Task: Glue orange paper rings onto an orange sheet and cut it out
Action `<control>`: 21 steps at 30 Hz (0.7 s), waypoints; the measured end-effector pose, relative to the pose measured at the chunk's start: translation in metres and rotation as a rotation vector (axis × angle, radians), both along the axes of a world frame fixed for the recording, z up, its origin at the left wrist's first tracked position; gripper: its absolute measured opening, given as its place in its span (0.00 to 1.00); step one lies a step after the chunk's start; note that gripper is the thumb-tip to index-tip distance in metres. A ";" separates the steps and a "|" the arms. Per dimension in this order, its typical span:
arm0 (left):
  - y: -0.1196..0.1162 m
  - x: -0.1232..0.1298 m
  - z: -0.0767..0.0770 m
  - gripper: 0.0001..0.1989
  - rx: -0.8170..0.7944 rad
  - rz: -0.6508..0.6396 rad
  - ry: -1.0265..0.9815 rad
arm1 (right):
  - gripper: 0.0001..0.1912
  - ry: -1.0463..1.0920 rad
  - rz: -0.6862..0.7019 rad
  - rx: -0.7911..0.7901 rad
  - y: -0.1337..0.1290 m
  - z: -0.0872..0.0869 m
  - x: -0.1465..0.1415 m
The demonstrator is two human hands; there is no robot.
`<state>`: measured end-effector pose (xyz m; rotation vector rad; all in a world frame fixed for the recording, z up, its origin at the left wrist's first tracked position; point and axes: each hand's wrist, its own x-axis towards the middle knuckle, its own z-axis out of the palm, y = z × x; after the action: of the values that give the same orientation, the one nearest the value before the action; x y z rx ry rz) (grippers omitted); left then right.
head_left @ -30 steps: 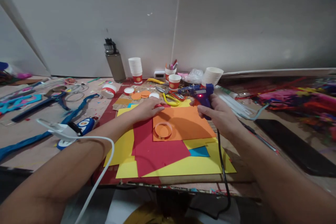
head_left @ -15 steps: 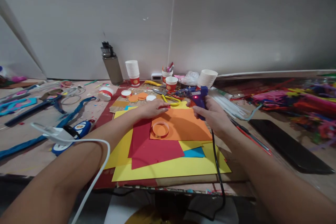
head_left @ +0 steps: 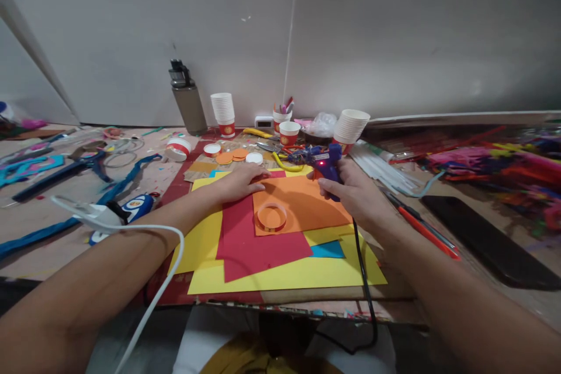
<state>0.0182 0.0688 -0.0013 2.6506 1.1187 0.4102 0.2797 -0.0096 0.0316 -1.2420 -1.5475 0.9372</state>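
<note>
My right hand (head_left: 346, 184) is wrapped round a blue glue gun (head_left: 328, 160) with a lit red light, its nozzle pointing left. A black cord runs down from its handle. My left hand (head_left: 243, 181) lies with fingers extended at the upper left edge of an orange sheet (head_left: 307, 204). A thin paper ring (head_left: 272, 218) rests on that sheet's lower left part. Beneath are red paper (head_left: 263, 254), a blue piece (head_left: 328, 249) and yellow sheets (head_left: 289, 279).
Behind stand a bottle (head_left: 189, 106), stacked paper cups (head_left: 222, 111) and more cups (head_left: 351, 127). Orange discs (head_left: 224, 158) and yellow-handled pliers (head_left: 287, 165) lie nearer. At right are a phone (head_left: 486, 239) and a red cutter (head_left: 425, 231); a white cable (head_left: 175, 269) crosses my left forearm.
My left hand has slid left along the orange sheet's edge. The glue gun, in my right hand, has shifted slightly left. The camera view has also moved a little.
</note>
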 end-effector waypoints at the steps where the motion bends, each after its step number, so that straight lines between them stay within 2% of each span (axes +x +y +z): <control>1: 0.001 0.000 0.000 0.17 -0.008 0.028 -0.004 | 0.14 -0.007 0.005 0.000 -0.001 0.001 -0.001; 9: 0.007 0.001 -0.005 0.06 -0.123 0.169 -0.093 | 0.16 -0.047 0.002 -0.054 -0.004 0.000 -0.007; 13: 0.009 -0.005 0.002 0.06 -0.149 0.183 -0.107 | 0.18 0.005 0.043 -0.061 -0.003 -0.003 -0.007; 16: 0.012 -0.012 0.006 0.06 -0.155 0.248 -0.139 | 0.19 0.025 0.093 -0.036 -0.004 -0.003 -0.008; 21: 0.012 -0.024 0.002 0.09 -0.089 0.350 -0.254 | 0.23 0.006 0.235 -0.006 -0.012 -0.002 -0.010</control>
<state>-0.0060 0.0805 0.0011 2.2472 1.4754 0.7191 0.2697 -0.0211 0.0295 -1.0753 -1.7122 1.0938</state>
